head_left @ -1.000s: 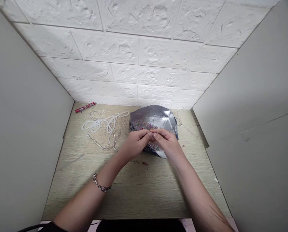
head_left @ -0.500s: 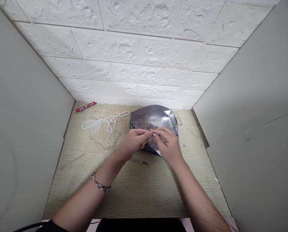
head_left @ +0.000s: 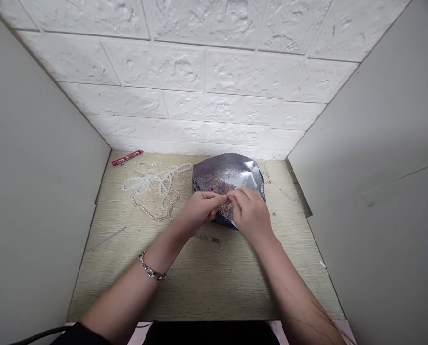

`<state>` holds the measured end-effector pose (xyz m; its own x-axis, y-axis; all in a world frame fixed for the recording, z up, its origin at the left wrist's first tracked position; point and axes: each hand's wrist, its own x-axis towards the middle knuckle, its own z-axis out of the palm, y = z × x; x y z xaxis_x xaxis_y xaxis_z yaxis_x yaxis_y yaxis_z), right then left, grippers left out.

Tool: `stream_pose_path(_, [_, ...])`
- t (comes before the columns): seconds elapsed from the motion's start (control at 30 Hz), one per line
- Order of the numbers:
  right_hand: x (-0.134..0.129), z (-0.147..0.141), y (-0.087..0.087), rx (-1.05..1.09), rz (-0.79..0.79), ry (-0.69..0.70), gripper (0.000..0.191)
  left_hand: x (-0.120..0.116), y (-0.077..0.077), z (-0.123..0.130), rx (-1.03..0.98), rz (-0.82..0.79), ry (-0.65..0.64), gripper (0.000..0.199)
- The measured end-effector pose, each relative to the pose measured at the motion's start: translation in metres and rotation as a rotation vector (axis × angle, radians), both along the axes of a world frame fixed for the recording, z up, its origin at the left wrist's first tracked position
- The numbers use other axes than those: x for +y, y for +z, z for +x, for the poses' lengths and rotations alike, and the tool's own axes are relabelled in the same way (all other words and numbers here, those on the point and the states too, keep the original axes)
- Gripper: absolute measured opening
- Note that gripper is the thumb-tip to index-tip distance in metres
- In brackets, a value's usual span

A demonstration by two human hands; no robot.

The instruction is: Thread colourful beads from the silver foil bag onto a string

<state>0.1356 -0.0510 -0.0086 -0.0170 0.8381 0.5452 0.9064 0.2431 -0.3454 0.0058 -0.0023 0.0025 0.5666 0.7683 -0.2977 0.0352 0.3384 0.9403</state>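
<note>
My left hand (head_left: 202, 208) and my right hand (head_left: 249, 209) meet fingertip to fingertip over a silver-lined bag (head_left: 231, 165). Both are closed in a pinch. Whatever sits between the fingers is too small to make out. Inside the bag lies a heap of small multicoloured beads (head_left: 214, 184), partly hidden by my hands. Below my left hand, a short beaded strand (head_left: 207, 238) with a red end rests on the table, its left part covered by my wrist.
Strings of white beads (head_left: 145, 182) lie tangled left of the bag. A red narrow packet (head_left: 127, 157) is at the back left, and a thin needle-like rod (head_left: 108, 237) at the left. Thin thread (head_left: 282, 191) trails on the right. Panels and a white brick-patterned wall (head_left: 185, 105) enclose the table.
My right hand's fingers have curled in more and the hand has turned slightly. My left hand stays nearly in place, still pinching. The camera view has shifted a little.
</note>
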Motion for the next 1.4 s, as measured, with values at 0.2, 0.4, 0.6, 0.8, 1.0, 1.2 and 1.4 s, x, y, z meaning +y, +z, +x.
stream_pose_path(0.2, [-0.001, 0.001, 0.003, 0.237, 0.003, 0.048, 0.017, 0.001, 0.0, -0.001, -0.072, -0.122, -0.038, 0.03])
stream_pose_path(0.4, [-0.001, 0.005, 0.009, 0.5, 0.044, 0.003, 0.016, 0.002, 0.002, -0.003, -0.059, -0.101, -0.067, 0.025])
stream_pose_path(0.6, [0.0, 0.005, 0.01, 0.57, -0.18, 0.162, 0.015, 0.003, 0.0, -0.005, -0.088, -0.097, -0.096, 0.032])
stream_pose_path(0.8, [0.001, 0.006, 0.01, 0.669, -0.218, 0.155, 0.012, 0.003, 0.002, -0.006, -0.101, -0.085, -0.14, 0.035])
stream_pose_path(1.0, [0.001, 0.006, 0.008, 0.748, -0.178, 0.138, 0.014, 0.001, 0.007, -0.005, -0.152, -0.101, -0.119, 0.029])
stream_pose_path(1.2, [-0.001, 0.004, 0.009, 0.758, -0.178, 0.134, 0.014, 0.0, 0.008, -0.005, -0.132, -0.051, -0.118, 0.024])
stream_pose_path(1.4, [-0.001, 0.005, 0.01, 0.725, -0.203, 0.163, 0.013, 0.003, 0.005, -0.007, -0.063, 0.036, -0.15, 0.031])
